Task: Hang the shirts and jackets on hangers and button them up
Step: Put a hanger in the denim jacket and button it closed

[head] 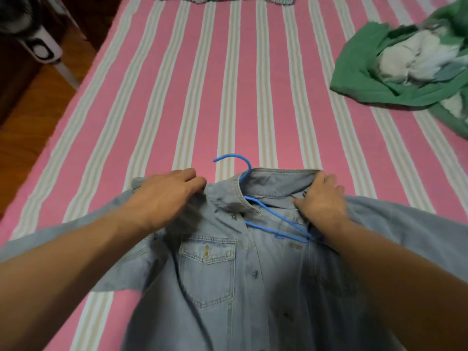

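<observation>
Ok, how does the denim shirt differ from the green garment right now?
The denim shirt lies spread flat, front up, near the person; the green garment sits crumpled in a heap at the far right. The denim shirt has a blue hanger inside its collar; the green garment shows no hanger. The left hand and right hand are on the denim shirt; neither touches the green garment. Both lie on the striped bed.

A light-blue denim shirt (228, 274) lies front-up and unbuttoned on the bed, collar away from the viewer. A blue wire hanger (276, 219) sits inside it, hook poking past the collar.
</observation>
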Motion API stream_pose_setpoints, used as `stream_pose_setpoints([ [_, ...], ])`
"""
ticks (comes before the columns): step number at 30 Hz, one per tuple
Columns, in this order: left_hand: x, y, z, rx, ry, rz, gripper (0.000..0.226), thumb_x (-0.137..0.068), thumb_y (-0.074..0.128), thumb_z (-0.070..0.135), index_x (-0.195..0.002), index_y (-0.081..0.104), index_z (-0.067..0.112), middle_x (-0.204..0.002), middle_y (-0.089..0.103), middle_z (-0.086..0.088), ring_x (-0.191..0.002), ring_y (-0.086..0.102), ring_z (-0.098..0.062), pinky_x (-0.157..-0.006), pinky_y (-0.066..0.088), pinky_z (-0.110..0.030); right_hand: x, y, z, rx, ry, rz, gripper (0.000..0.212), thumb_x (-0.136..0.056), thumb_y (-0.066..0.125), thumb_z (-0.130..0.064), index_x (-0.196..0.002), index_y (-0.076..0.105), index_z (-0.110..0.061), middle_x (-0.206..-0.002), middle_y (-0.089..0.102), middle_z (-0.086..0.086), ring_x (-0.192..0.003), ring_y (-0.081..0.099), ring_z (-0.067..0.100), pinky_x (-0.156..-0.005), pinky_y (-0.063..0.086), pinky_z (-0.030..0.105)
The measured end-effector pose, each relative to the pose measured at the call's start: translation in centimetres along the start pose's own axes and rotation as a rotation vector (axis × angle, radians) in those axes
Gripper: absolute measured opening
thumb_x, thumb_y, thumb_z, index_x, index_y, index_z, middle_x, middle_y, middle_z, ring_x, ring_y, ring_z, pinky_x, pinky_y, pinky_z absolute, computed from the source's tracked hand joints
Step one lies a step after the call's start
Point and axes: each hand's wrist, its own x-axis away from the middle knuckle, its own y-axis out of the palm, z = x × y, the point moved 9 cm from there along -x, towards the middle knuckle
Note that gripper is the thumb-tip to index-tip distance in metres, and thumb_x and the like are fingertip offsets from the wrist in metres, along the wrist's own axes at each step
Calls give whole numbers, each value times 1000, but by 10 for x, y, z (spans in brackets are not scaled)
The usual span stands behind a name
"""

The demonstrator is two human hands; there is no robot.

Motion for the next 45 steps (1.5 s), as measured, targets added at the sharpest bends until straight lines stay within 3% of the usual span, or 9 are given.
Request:
stream_pose_setpoints([
  [4, -5, 4, -18, 62, -85, 13, 18, -98, 47, 20, -114, 50, 27, -104, 49, 4, -97, 56, -24, -58, 33, -34, -2, -1, 1, -5, -168, -93, 63, -83, 53, 6, -136, 27, -14, -122, 34, 18, -104, 45, 42, -75, 38, 44],
  [8, -4, 8, -37, 114, -175, 7, 18, -97, 48, 20, -113, 50, 27, -102, 48, 4, -95, 57, -27, -64, 45, -40, 27, -42, 24, 187, -391, -19, 85, -83, 58, -5, -154, 19, -30, -120, 42, 11, -106, 46, 38, -83, 47, 45],
  [12, -12, 1, -13, 17, -108, 6, 15, -98, 49, 22, -112, 48, 26, -104, 48, 3, -100, 56, -24, -62, 30, -35, 43, -96, 47, 307, -434, 94, 86, -69, 71, -3, -149, 46, -21, -105, 60, 10, -95, 52, 38, -72, 52, 44],
  [18, -42, 0, -14, 337, -118, 125, 20, -105, 43, 35, -109, 57, 22, -92, 49, 3, -85, 57, -29, -70, 48, -41, 37, -145, 7, -563, -252, -125, 80, -77, 64, 8, -145, 51, -31, -127, 58, -9, -114, 57, 14, -72, 41, 6],
  [22, -50, 5, -12, 558, -190, 230, 17, -103, 50, 31, -104, 60, 18, -93, 56, -2, -87, 54, -26, -74, 42, -39, 39, -141, -25, -812, -253, 9, 82, -83, 58, 5, -155, 36, -26, -141, 51, -6, -124, 55, 15, -87, 41, 11],
  [26, -87, 6, -26, 627, -329, 325, 14, -102, 55, 25, -92, 54, 16, -90, 55, -6, -86, 53, -31, -72, 41, -41, 48, -108, -65, -748, -540, -121, 89, -87, 63, -17, -160, 13, -35, -164, 20, -14, -149, 22, 3, -120, 20, 24],
  [33, -104, 90, -5, 334, -479, -45, 65, -101, 44, 49, -159, 17, 35, -165, 16, -15, -150, 17, -38, -120, 18, -54, -26, -21, -5, -143, -334, -177, 80, -91, 48, -10, -161, 12, -21, -165, 22, 7, -150, 24, 29, -123, 21, 41],
  [38, -13, 169, -3, 210, -476, -374, 69, -94, 7, 76, -154, -18, 52, -166, -26, 3, -154, -20, -30, -123, -3, -60, -56, -6, -5, -12, -333, -87, 59, -102, 44, -28, -157, 24, -18, -159, 34, 10, -140, 35, 37, -117, 30, 46],
  [45, 7, 176, -33, 356, -633, -177, 86, -83, -7, 75, -161, -4, 39, -169, -18, -6, -155, -18, -26, -127, -1, -49, -97, -21, -38, 157, -348, 87, 18, -99, 42, -7, -113, 52, -8, -110, 60, 18, -101, 56, 37, -74, 40, 39],
])
